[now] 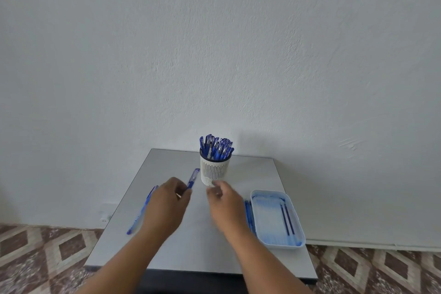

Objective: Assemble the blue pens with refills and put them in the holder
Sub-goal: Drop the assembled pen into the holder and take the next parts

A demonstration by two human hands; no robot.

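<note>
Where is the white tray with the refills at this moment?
In the head view, the white tray lies at the table's right edge, just right of the right hand, with two refills inside.

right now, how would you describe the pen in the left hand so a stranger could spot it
On the grey table, find the white slotted holder packed with blue pens. Just left of its base, the left hand pinches a blue pen that angles up toward the holder. Unlike the other loose pen lying flat near the table's left edge, it is lifted.
</note>
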